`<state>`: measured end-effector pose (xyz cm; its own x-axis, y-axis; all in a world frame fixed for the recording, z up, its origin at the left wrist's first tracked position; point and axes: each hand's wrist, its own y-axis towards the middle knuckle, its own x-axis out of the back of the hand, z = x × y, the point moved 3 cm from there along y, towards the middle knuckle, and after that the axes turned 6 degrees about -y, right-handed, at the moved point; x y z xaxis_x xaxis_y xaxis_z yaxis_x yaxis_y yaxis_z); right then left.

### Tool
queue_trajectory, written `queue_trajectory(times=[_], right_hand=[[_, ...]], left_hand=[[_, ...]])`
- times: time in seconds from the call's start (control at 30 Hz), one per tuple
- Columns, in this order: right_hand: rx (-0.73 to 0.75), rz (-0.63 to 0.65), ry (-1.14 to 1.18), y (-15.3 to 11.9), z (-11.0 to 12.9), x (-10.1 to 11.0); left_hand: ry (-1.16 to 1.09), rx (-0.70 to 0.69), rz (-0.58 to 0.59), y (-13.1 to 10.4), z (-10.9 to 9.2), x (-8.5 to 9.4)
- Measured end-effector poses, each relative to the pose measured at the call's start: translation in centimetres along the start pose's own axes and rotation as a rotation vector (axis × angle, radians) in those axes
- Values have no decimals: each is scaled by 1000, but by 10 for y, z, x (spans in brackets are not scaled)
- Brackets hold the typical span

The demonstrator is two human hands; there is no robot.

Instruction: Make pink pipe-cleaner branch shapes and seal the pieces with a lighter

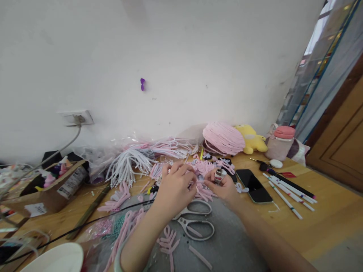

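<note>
My left hand point(179, 180) is held above the grey mat point(235, 234), its fingers curled inward. A small dark bit shows by its fingertips, but what they grip is hidden. To its right, my right hand point(224, 187) is closed around a small printed lighter point(220, 176), with one end pointing up. Beneath my hands lie cut pink fuzzy stems point(204, 193). White-handled scissors point(183, 222) rest on the mat below my left hand, handles to the right. Nearer me lies a branched pink piece point(169, 241) of bent stems, and a loose pink strip point(200, 257).
Bundled white stems point(129, 164) and a pink coil point(224, 138) line the wall. On the right are a phone point(254, 186), striped sticks point(292, 190) and a pink-lidded bottle point(280, 142). A cardboard box point(56, 187), a black cable point(113, 214) and a white bowl point(56, 260) occupy the left.
</note>
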<state>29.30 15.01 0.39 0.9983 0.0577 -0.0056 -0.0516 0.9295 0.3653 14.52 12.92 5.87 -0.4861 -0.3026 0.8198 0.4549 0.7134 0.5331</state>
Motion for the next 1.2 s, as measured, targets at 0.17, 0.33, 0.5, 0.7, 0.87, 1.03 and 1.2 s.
queue_trajectory(times=[0.17,0.33,0.5,0.7,0.87,1.03,1.2], right_hand=[[-8,20,65,-1,-3,0],[-5,26,119,-1,-4,1],[-4,47,174,0,-3,0],[-39,87,281,-2,-6,0],[-36,60,338,-3,-2,0],[-45,24,344,-4,3,-1],[-63,-2,352,-4,1,2]], left_hand=[[-53,9,8,1,0,0],[-190,46,27,4,3,0],[-376,83,16,6,4,1],[-515,108,-34,5,2,3],[-610,100,-56,6,3,1],[-640,98,-97,7,3,-3],[-636,105,-142,7,3,-4]])
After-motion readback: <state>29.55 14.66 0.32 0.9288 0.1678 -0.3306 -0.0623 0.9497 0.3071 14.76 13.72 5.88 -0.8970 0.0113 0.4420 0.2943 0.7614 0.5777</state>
